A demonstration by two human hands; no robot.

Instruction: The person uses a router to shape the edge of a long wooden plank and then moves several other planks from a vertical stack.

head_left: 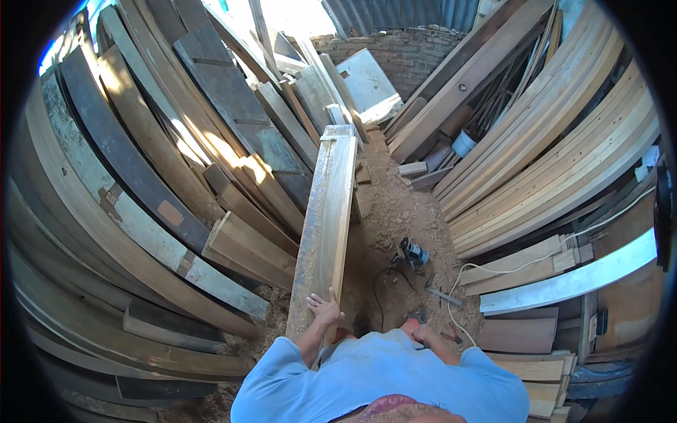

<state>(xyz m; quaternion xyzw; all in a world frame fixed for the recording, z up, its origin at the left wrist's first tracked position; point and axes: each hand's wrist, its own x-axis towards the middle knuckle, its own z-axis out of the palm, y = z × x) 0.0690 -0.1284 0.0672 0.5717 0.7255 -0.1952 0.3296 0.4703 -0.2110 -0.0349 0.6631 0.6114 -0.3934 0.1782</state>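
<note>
Wood plank (pixel 326 218) runs up mid-frame; left hand (pixel 324 308) lies flat on its near end, fingers spread. Right hand (pixel 425 335), lower centre: grip unclear. Steady pressure should keep the plank from sliding.

Sawdust floor strip (pixel 395 211) passable, stacked boards (pixel 141 183) both sides, long plank (pixel 326 211) centre

pale brown plank (pixel 326 211) with grey streaks, light blue shirt (pixel 381 384), white cable (pixel 493 268), reddish-brown sawdust floor (pixel 395 211).

Right hand (pixel 425 334) perhaps gripping something, half hidden behind shirt (pixel 381 381).
</note>
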